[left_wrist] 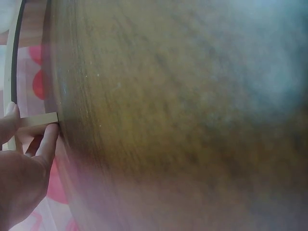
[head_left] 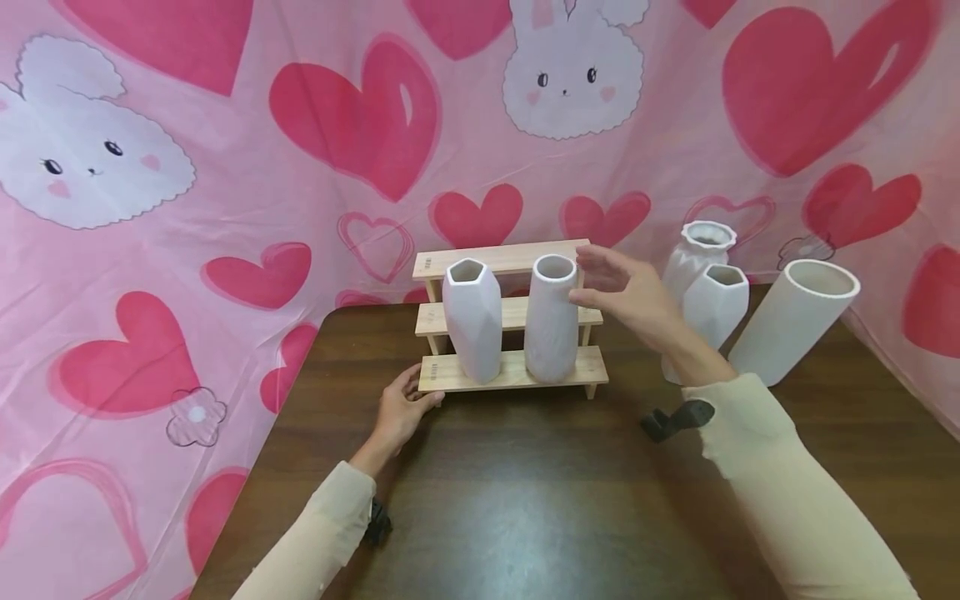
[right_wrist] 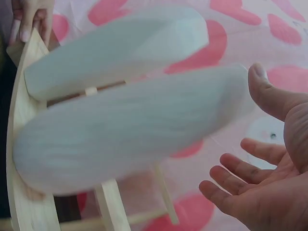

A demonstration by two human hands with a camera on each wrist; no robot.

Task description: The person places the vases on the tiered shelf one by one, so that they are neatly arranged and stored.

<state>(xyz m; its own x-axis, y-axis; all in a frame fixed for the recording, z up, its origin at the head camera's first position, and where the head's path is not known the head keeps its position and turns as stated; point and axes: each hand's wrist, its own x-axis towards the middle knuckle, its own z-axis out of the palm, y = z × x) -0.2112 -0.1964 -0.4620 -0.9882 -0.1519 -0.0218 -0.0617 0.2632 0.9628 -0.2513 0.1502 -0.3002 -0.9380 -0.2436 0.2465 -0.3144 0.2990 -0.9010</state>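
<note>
A three-step wooden display stand (head_left: 502, 260) stands at the far side of the table. On its lowest step are two white vases: a faceted vase (head_left: 474, 325) with a five-sided mouth on the left, and a round-mouthed textured vase (head_left: 551, 333) on the right. My left hand (head_left: 401, 410) grips the left end of the bottom step, thumb at the board and fingers by the leg (left_wrist: 41, 120). Beside the top of the textured vase (right_wrist: 130, 130), my right hand (head_left: 637, 300) has its fingers spread, the thumb nearest the rim.
Three more white vases stand at the right: a frilled-mouth vase (head_left: 707, 237), a small faceted vase (head_left: 716, 304) and a wide cylindrical vase (head_left: 795, 321). The dark wooden table (head_left: 517, 500) meets a pink heart-print cloth (head_left: 360, 117) behind and at the left.
</note>
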